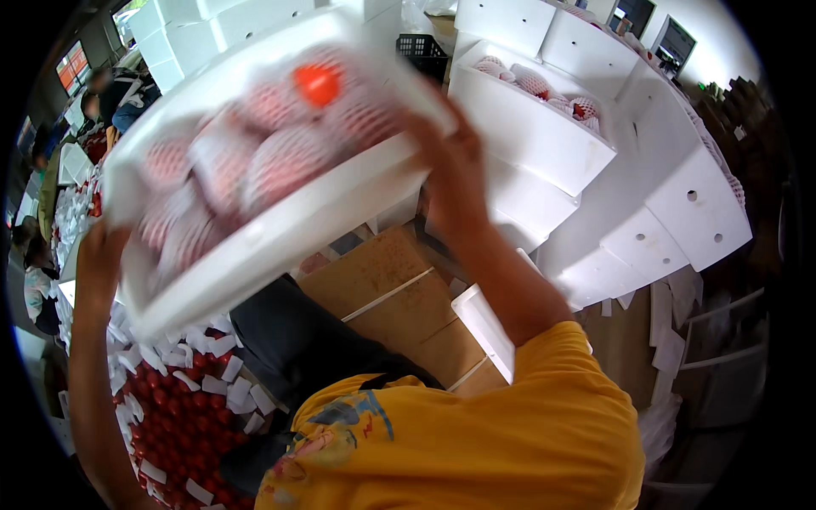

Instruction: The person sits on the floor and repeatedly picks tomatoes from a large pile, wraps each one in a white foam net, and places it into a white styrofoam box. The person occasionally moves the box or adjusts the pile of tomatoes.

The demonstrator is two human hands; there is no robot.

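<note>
A white foam box hangs tilted in the air between both hands, its picture blurred by motion. Inside it lie several round red fruits in white foam net sleeves, and one bright red-orange piece is on top. My left hand grips the near left end of the box. My right hand holds the opposite end by its rim and wall; some fingers are hidden or blurred.
Stacked white foam boxes rise at the right, and an open one holds netted fruits. A strapped cardboard box stands below. Small red fruits with loose white foam pieces lie at lower left. A black crate sits behind; people are at far left.
</note>
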